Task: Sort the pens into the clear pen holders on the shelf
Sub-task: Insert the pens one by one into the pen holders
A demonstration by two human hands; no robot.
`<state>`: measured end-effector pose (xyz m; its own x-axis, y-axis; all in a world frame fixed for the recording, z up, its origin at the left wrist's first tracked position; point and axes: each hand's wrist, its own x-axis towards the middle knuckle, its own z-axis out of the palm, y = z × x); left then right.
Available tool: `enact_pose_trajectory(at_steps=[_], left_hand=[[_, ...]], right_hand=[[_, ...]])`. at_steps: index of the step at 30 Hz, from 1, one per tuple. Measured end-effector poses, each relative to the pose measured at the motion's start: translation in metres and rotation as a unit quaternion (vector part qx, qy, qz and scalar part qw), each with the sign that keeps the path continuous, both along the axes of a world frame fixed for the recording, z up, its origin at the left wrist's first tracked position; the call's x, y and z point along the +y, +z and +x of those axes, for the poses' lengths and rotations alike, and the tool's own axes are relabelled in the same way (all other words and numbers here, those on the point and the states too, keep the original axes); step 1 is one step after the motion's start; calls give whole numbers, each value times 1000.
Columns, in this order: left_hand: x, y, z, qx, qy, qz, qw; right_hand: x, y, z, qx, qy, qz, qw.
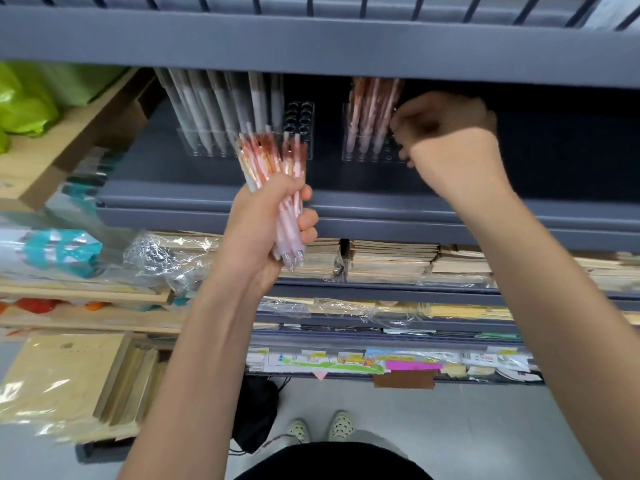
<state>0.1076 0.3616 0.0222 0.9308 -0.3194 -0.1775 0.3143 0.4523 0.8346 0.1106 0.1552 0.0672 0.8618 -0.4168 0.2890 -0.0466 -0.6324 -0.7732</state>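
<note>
Head view: the person stands close against the grey shelf [207, 192]. The left hand [263, 233], at about 7 o'clock from the holders, has its grip wrapped tight round a bundle of pink pens [277, 161], I'd guess as a ready stock for the other hand to draw from one at a time. The bundle's long axis runs near upright, leaning a touch toward 11 o'clock, with writing tips down at 6 and clicker ends up. The right hand [446, 129] is at the 3 o'clock side of a clear pen holder [363, 152] with its fingers curled in. It is blurred, and I cannot tell whether its grip pinches a pen or nothing. In that holder, matching pens [372, 105] stand tips down in the holes, their tops reaching up under the upper shelf [311, 46], which probably forces a slanted entry. At 9 o'clock of it are unfilled holes [300, 119], then grey pens [214, 109].
</note>
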Motion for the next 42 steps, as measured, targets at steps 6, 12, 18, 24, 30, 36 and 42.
enact_pose_trajectory(at_steps=[6, 12, 18, 24, 30, 36, 42], left_hand=[[-15, -9, -12, -11, -82, 18, 996], [-28, -9, -18, -37, -71, 33, 996], [-56, -8, -22, 18, 46, 12, 999], [-78, -4, -19, 71, 167, -43, 983], [-82, -5, -17, 71, 189, -72, 977], [-88, -7, -24, 67, 168, -54, 982], [-78, -7, -26, 51, 157, -49, 985]], right_hand=[[25, -1, -29, 72, 138, 150, 976], [20, -3, -37, 102, 184, 176, 962], [-5, 2, -41, 59, 187, 240, 951], [-40, -6, -47, -85, 149, 347, 922], [-72, -3, -18, -206, 32, 390, 897], [-68, 1, 2, -221, 48, 332, 916], [-61, -3, 23, -156, 23, 107, 982]])
